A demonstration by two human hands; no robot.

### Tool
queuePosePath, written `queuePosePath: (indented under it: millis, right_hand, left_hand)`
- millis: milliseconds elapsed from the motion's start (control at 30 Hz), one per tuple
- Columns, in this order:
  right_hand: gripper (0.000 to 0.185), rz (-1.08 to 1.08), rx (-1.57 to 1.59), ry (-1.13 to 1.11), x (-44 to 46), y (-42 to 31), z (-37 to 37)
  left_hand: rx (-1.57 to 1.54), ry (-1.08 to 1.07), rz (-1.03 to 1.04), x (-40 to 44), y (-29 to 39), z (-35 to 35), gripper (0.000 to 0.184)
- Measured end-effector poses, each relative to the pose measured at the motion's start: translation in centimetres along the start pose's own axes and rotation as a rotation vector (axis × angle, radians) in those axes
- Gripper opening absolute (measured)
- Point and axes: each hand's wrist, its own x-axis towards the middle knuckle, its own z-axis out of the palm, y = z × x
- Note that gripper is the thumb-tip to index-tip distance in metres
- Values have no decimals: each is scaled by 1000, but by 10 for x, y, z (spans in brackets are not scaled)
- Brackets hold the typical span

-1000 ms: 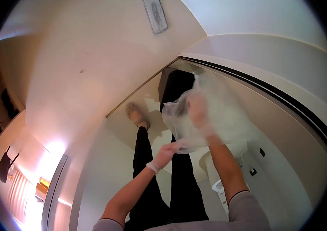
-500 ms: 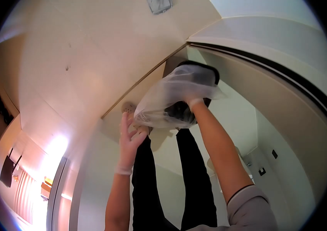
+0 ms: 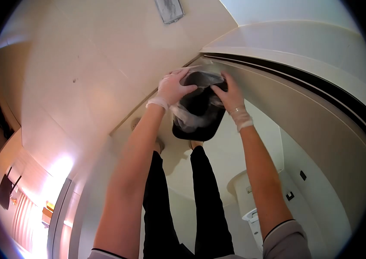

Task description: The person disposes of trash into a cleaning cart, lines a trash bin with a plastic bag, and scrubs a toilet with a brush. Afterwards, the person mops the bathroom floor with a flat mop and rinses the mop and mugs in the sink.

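Note:
A black bin (image 3: 211, 131) stands in front of my feet with its mouth facing up. A clear plastic bag (image 3: 189, 121) lies inside the mouth and over part of the rim. My left hand (image 3: 175, 88), in a thin clear glove, grips the bag at the far left of the rim, thumb over the opening. On the right side of the rim my right hand (image 3: 230, 93), gloved too, has its thumb inside and fingers outside, closed on the bag's edge.
A metal floor strip (image 3: 133, 113) runs diagonally left of the bin. To the right is a wall with a dark track (image 3: 303, 77). A white fixture (image 3: 245, 190) sits at the lower right, and a grey rectangular plate (image 3: 170, 11) at the top.
The bag has gone from hanging loose over the bin to lying in its mouth. My left hand has moved up and closed on the bag; my right hand has moved to the right rim.

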Motion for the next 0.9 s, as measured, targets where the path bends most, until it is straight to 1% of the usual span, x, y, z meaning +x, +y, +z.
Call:
queuePosePath:
  millis: [33, 67, 100, 133, 167, 200, 233, 300, 367, 400, 467, 500, 567, 600, 667, 700, 767, 800, 867, 900]
  right_hand:
    - [50, 182, 200, 20, -15, 12, -1]
    - [46, 272, 403, 21, -34, 38, 10]
    - [42, 370, 608, 21, -53, 59, 20]
    - [38, 578, 505, -94, -74, 57, 20]
    - [33, 504, 547, -5, -97, 59, 37]
    - [31, 562, 557, 7, -110, 54, 45]
    - [29, 385, 396, -28, -123, 61, 54]
    - [27, 210, 241, -63, -128, 57, 66]
    - [29, 628, 751, 52, -106, 27, 66]
    - [29, 626, 760, 49, -96, 20, 67]
    - [27, 355, 419, 20, -71, 4, 67]
    - [27, 352, 421, 16, -57, -6, 61]
    - [28, 264, 311, -54, -30, -28, 43]
    - [28, 257, 311, -57, -21, -33, 40]
    - [25, 75, 151, -54, -2, -48, 36]
    - [25, 166, 57, -146, 6, -70, 26]
    - [23, 118, 107, -144, 19, -87, 29]
    - [22, 77, 156, -137, 30, -90, 33]
    - [23, 44, 118, -165, 56, -82, 57]
    - [25, 74, 94, -196, 64, -85, 67]
  left_hand:
    - [-32, 29, -48, -6, -3, 7, 64]
    - [-37, 34, -48, -19, -1, 13, 64]
    - [-151, 111, -98, -36, -3, 20, 62]
    - [-261, 186, -146, -55, -4, 26, 60]
    - [-246, 219, -161, -76, -4, 29, 60]
    - [-231, 248, -178, -100, -4, 32, 60]
    - [-261, 255, -220, -125, -4, 39, 58]
    - [-283, 258, -262, -160, -9, 57, 57]
    - [-1089, 371, -629, -180, -18, 67, 50]
    - [-1081, 374, -627, -181, -20, 64, 50]
    - [-1313, 382, -657, -181, -23, 59, 48]
    - [-1311, 387, -657, -177, -17, 52, 48]
    - [-1282, 372, -551, -163, 6, 28, 44]
    - [-1283, 379, -547, -158, 12, 21, 44]
    - [-1043, 379, -526, -145, 18, 6, 47]
    - [-1042, 391, -521, -140, 21, 0, 47]
    - [-1136, 530, -479, -130, 26, -8, 46]
    - [-1135, 532, -477, -125, 21, -11, 46]
    - [-907, 641, -550, -109, 3, -16, 48]
    - [-825, 636, -549, -100, -12, -18, 51]
